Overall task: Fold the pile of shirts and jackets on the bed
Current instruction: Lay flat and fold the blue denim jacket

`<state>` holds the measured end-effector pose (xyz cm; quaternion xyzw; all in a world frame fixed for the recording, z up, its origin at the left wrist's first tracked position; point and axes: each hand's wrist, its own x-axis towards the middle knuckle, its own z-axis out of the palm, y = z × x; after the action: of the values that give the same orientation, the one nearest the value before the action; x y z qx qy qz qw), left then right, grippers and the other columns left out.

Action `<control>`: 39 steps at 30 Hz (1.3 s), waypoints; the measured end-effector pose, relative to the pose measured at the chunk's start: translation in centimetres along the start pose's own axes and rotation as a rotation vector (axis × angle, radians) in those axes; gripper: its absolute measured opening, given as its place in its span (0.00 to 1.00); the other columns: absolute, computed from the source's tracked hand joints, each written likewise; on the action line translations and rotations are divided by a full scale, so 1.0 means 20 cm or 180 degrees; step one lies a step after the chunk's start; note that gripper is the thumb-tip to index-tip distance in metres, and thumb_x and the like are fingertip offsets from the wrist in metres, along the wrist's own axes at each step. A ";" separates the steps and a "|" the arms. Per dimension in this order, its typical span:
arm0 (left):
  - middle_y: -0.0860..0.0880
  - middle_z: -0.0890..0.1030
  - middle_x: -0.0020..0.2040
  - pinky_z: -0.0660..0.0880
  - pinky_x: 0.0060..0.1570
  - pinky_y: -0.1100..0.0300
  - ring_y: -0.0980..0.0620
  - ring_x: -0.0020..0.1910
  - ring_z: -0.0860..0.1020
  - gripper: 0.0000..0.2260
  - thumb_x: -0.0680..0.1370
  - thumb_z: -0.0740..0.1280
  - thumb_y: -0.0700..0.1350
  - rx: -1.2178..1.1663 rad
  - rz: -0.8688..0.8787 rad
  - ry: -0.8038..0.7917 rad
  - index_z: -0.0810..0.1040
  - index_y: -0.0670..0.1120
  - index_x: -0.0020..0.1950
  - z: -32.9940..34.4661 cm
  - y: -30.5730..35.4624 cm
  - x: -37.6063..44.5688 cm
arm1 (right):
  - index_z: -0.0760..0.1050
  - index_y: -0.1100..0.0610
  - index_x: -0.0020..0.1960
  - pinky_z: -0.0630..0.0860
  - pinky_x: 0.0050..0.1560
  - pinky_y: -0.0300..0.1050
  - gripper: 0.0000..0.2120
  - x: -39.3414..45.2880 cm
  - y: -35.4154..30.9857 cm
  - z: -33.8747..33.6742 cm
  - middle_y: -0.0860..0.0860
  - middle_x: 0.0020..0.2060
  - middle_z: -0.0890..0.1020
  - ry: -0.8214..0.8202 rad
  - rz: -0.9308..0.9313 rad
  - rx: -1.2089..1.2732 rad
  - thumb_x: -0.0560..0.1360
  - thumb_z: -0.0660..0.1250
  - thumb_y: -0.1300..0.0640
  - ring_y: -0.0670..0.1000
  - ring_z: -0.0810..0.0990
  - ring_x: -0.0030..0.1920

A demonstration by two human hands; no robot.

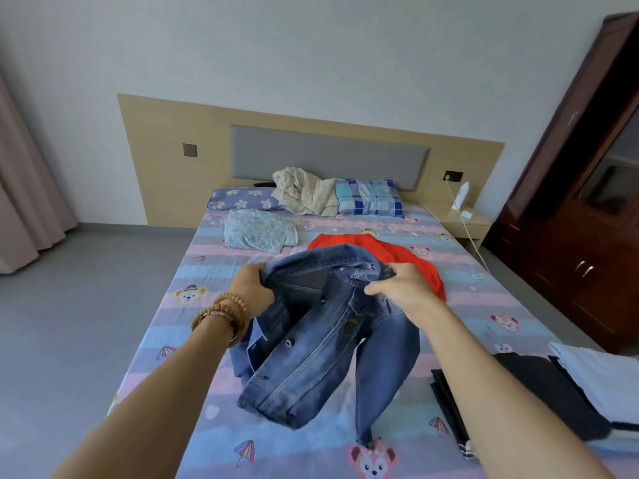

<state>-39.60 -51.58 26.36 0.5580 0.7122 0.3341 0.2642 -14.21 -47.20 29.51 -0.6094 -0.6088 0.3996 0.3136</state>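
The bed (460,305) has bare sheet along its left edge and near the foot; a folded stack (567,392) crowds the right edge. Both hands hold a denim jacket (311,347) up over the middle of the bed: the left hand (250,288) and the right hand (404,288) each have fingers curled round the collar area (buttons facing the camera). A red garment (408,261) lies just behind.

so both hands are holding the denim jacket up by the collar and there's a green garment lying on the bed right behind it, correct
Not quite: the garment behind the denim jacket is red, not green, as the head view shows. The rest holds: the left hand and right hand both grip the jacket near its collar, holding it up over the bed.
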 end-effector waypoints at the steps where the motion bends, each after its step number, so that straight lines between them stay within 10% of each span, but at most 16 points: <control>1: 0.41 0.77 0.47 0.69 0.43 0.57 0.40 0.49 0.76 0.16 0.71 0.66 0.30 0.0215 0.0022 -0.0049 0.73 0.37 0.59 0.01 0.00 -0.01 | 0.81 0.59 0.43 0.73 0.42 0.44 0.10 0.00 0.03 -0.01 0.51 0.38 0.83 -0.0003 -0.0214 -0.0243 0.65 0.73 0.69 0.52 0.80 0.40; 10: 0.42 0.79 0.46 0.72 0.39 0.54 0.39 0.43 0.78 0.07 0.77 0.63 0.45 0.2314 -0.0369 0.1094 0.78 0.45 0.49 0.09 0.12 -0.29 | 0.80 0.58 0.37 0.73 0.40 0.47 0.07 -0.12 0.22 -0.27 0.51 0.35 0.83 0.0045 -0.1170 -0.0547 0.65 0.78 0.64 0.48 0.78 0.36; 14: 0.45 0.74 0.44 0.71 0.41 0.54 0.42 0.46 0.74 0.09 0.77 0.65 0.49 0.2030 0.0077 0.1511 0.79 0.44 0.42 0.11 0.21 -0.33 | 0.81 0.59 0.37 0.80 0.48 0.52 0.09 -0.15 0.21 -0.43 0.50 0.33 0.86 -0.0259 -0.0964 -0.0183 0.65 0.72 0.72 0.48 0.85 0.37; 19: 0.45 0.71 0.30 0.67 0.36 0.55 0.39 0.37 0.74 0.19 0.77 0.68 0.50 0.0410 -0.0297 0.1289 0.67 0.46 0.29 0.22 0.12 -0.23 | 0.80 0.63 0.43 0.81 0.48 0.54 0.06 -0.05 0.24 -0.41 0.52 0.35 0.86 -0.0400 -0.0915 -0.0104 0.69 0.69 0.71 0.52 0.86 0.36; 30: 0.42 0.80 0.44 0.76 0.43 0.52 0.39 0.44 0.79 0.17 0.77 0.62 0.58 0.1415 -0.1123 0.0223 0.76 0.44 0.46 0.68 -0.41 0.59 | 0.77 0.55 0.42 0.81 0.46 0.48 0.04 0.66 0.73 0.21 0.48 0.28 0.83 -0.0291 0.0115 -0.1072 0.71 0.68 0.55 0.46 0.84 0.35; 33: 0.42 0.79 0.43 0.73 0.43 0.54 0.39 0.46 0.78 0.13 0.77 0.66 0.55 0.0741 -0.0850 0.0017 0.73 0.45 0.42 0.79 -0.53 1.00 | 0.75 0.56 0.58 0.78 0.53 0.49 0.17 1.04 0.82 0.43 0.53 0.45 0.85 -0.0114 0.0398 -0.1133 0.72 0.68 0.50 0.56 0.83 0.51; 37: 0.44 0.78 0.58 0.72 0.58 0.54 0.45 0.56 0.76 0.23 0.76 0.70 0.52 0.0019 -0.0928 -0.0735 0.68 0.44 0.66 1.05 -0.82 1.33 | 0.43 0.55 0.80 0.66 0.68 0.51 0.38 1.39 1.00 0.84 0.57 0.73 0.67 -0.0929 0.0894 -0.1206 0.79 0.62 0.47 0.60 0.67 0.72; 39: 0.42 0.74 0.66 0.70 0.63 0.53 0.41 0.62 0.74 0.29 0.77 0.69 0.49 0.0177 -0.1178 -0.1135 0.62 0.44 0.74 1.16 -1.04 1.32 | 0.48 0.56 0.80 0.65 0.70 0.49 0.36 1.43 1.16 1.05 0.56 0.76 0.63 -0.1487 0.1012 -0.1162 0.80 0.62 0.48 0.57 0.65 0.74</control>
<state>-41.36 -25.00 -4.63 0.4753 0.7532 0.1567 0.4269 -22.75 -22.52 -3.78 -0.6348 -0.6231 0.4567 -0.0150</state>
